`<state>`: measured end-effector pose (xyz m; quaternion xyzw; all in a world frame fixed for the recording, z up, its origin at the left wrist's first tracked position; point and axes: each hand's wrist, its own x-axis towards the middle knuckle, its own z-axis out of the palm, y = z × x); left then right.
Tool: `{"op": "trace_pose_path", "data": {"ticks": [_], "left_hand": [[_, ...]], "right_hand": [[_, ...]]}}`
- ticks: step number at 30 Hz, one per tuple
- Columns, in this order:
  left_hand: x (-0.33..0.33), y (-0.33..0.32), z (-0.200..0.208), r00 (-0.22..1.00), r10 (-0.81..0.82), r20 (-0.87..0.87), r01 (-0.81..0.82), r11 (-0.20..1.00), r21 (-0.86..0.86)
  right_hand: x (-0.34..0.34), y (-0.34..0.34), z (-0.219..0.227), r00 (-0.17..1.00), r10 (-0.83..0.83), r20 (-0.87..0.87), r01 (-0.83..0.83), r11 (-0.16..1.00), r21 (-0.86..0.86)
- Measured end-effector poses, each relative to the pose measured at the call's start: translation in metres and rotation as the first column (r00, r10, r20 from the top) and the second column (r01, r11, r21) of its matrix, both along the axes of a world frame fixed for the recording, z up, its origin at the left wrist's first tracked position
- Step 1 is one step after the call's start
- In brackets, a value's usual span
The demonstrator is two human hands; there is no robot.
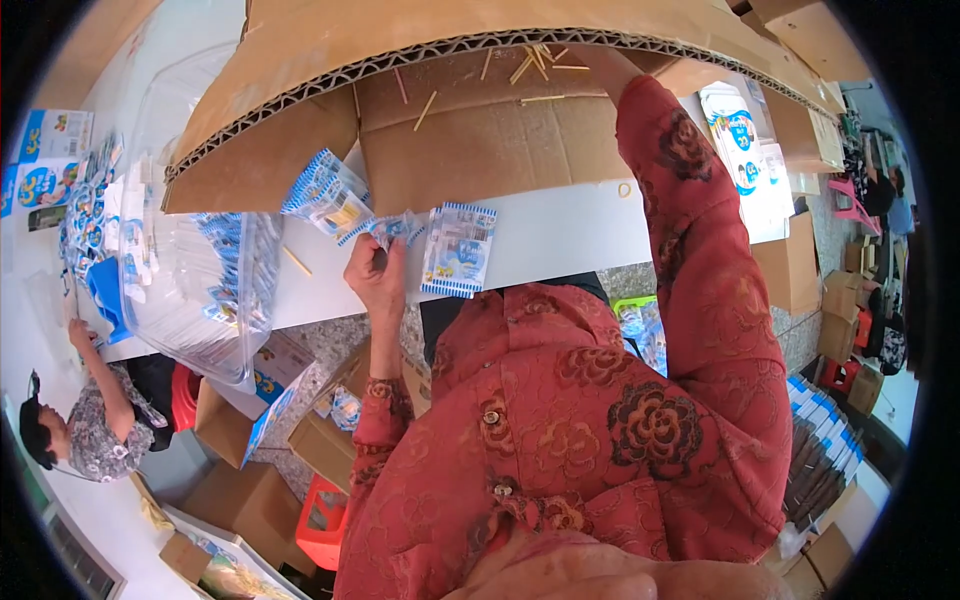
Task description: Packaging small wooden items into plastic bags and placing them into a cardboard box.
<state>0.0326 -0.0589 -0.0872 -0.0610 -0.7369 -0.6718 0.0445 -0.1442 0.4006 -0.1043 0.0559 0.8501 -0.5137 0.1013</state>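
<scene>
My left hand [378,280] is closed at the table's near edge, thumb and fingers pinching a crumpled blue-and-white plastic packet [398,229]. Beyond it lies another striped packet [328,190] with something yellowish showing through. To its right, a flat blue-and-white packet [458,252] rests on the table edge. My right arm stretches forward into an open cardboard box [490,150]. Only part of my right hand [610,70] shows there, its fingers hidden by the box's upper edge. Near it, thin yellowish sticks [535,65] lie inside the box.
On the left, a clear plastic bin [180,290] holds many similar packets. A loose stick [297,260] lies on the white table [560,225]. A co-worker [100,420] sits at the far left. Cartons [795,265] stand right; an orange-red plastic crate [322,520] is below.
</scene>
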Motion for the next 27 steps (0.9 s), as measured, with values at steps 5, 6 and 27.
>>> {"op": "trace_pose_path", "data": {"ticks": [5,6,27], "left_hand": [[0.005,-0.007,0.006,0.998,0.013,0.054,-0.010,0.998,-0.057],[0.004,-0.007,0.006,0.999,0.012,0.039,-0.009,0.997,-0.075],[0.005,-0.010,0.006,0.996,0.087,-0.005,-0.087,0.982,-0.170]], "right_hand": [[0.033,0.021,-0.006,1.000,0.003,-0.003,-0.003,0.999,-0.052],[0.030,0.025,-0.006,1.000,-0.006,-0.005,0.005,0.998,-0.061],[0.078,-0.079,-0.005,0.999,0.017,-0.046,-0.030,0.950,-0.310]]}}
